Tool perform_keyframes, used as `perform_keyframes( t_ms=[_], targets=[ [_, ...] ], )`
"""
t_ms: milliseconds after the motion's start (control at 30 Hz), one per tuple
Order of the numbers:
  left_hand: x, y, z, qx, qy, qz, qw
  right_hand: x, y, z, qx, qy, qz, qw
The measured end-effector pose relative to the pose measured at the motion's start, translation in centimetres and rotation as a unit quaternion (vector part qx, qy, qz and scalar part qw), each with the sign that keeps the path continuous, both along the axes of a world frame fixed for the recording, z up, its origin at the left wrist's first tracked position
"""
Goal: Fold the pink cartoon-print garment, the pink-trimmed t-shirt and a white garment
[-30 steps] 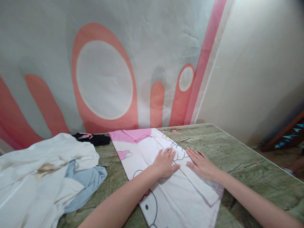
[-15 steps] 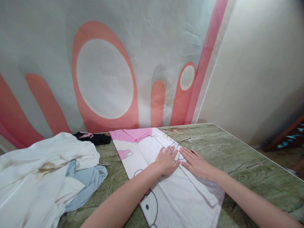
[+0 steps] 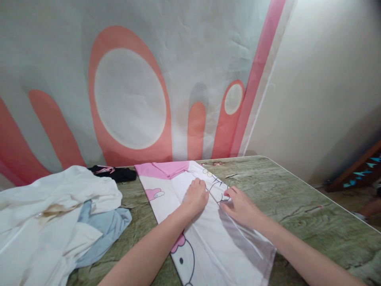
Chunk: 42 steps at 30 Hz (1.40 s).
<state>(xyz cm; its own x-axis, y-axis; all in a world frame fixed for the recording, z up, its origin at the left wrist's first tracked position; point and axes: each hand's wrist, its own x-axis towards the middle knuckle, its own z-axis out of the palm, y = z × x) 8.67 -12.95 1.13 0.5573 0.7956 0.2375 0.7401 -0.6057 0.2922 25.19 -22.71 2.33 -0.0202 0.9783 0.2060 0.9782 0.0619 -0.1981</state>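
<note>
A folded white cloth (image 3: 208, 242) with a pink end and cartoon outlines lies lengthwise on the wood-patterned table. My left hand (image 3: 197, 196) rests on its middle, fingers curled in and closed on the fabric near a fold line. At the cloth's right edge is my right hand (image 3: 242, 206), its bent fingers and thumb gripping the fabric, though the fingertips are partly hidden. A grey-shaded flap shows beneath my right wrist. I cannot tell which kind of article the cloth is.
To the left lies a heap of white clothing (image 3: 86, 190) with a light blue garment (image 3: 110, 230) under it. A black folded garment (image 3: 125, 174) sits near the wall. The table (image 3: 297, 210) meets a painted wall at the back. Part of a person (image 3: 370, 208) shows at far right.
Both hands lay flat on the cloth before; now their fingers are curled in on it. My left hand has shifted slightly left, away from the right one.
</note>
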Motion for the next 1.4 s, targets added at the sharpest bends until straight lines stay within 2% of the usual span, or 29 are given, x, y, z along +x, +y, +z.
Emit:
perform_keyframes(
  t_ms=[67, 167, 300, 433, 567, 600, 633, 667, 733, 767, 800, 833, 867, 967, 1100, 1267, 1400],
  targets=[
    [-0.2, -0.3, 0.4, -0.008, 0.002, 0.001, 1.0, -2.1, 0.5, 0.5, -0.031, -0.01, -0.01, 0.999],
    [-0.4, -0.8, 1.0, -0.043, 0.001, -0.042, 0.998, -3.5, 1.3, 0.7, -0.081, -0.051, -0.039, 0.995],
    [-0.4, -1.1, 1.4, -0.152, -0.078, -0.088, 0.981, -3.0, 1.4, 0.8, -0.106, -0.062, -0.053, 0.991],
    [0.3, -1.4, 1.7, -0.246, -0.149, -0.068, 0.955, -2.3, 1.1, 0.5, -0.09, -0.071, -0.054, 0.992],
    [0.6, -1.5, 2.2, -0.345, -0.161, -0.056, 0.923, -0.9, 1.6, 0.2, -0.101, 0.03, -0.052, 0.993],
    [0.6, -1.4, 2.3, -0.403, -0.172, -0.059, 0.897, -0.4, 1.9, 0.2, -0.101, 0.072, -0.044, 0.991],
    [0.6, -1.3, 2.3, -0.477, -0.199, -0.061, 0.854, 0.2, 2.1, 0.3, -0.096, 0.112, -0.035, 0.988],
    [0.7, -1.3, 2.2, -0.561, -0.242, -0.06, 0.789, 0.8, 2.3, 0.4, -0.088, 0.149, -0.03, 0.985],
    [1.2, -1.2, 1.8, -0.709, -0.345, -0.047, 0.613, 1.8, 2.6, 0.7, -0.077, 0.215, -0.026, 0.973],
    [1.7, -1.2, 1.5, -0.748, -0.397, -0.036, 0.531, 2.1, 2.7, 0.9, -0.08, 0.246, -0.027, 0.966],
    [2.3, -1.3, 1.2, -0.761, -0.441, -0.027, 0.475, 2.4, 2.7, 1.0, -0.087, 0.275, -0.029, 0.957],
    [3.0, -1.5, 0.9, -0.762, -0.478, -0.02, 0.437, 2.6, 2.7, 1.2, -0.096, 0.302, -0.029, 0.948],
    [3.7, -1.7, 0.6, -0.757, -0.507, -0.014, 0.412, 2.7, 2.6, 1.3, -0.103, 0.326, -0.029, 0.939],
    [6.0, -2.3, 0.4, -0.742, -0.556, -0.016, 0.374, 2.9, 2.5, 1.3, -0.107, 0.37, -0.012, 0.923],
    [7.9, -2.9, 0.5, -0.764, -0.545, -0.058, 0.341, 2.9, 2.4, 0.8, -0.139, 0.383, 0.018, 0.913],
    [8.5, -3.3, -0.2, -0.773, -0.54, -0.055, 0.329, 2.3, 2.1, 0.2, -0.169, 0.381, 0.025, 0.909],
    [8.4, -3.6, -0.1, -0.776, -0.536, -0.05, 0.327, 2.9, 1.8, 1.7, -0.206, 0.387, 0.028, 0.898]
  ],
)
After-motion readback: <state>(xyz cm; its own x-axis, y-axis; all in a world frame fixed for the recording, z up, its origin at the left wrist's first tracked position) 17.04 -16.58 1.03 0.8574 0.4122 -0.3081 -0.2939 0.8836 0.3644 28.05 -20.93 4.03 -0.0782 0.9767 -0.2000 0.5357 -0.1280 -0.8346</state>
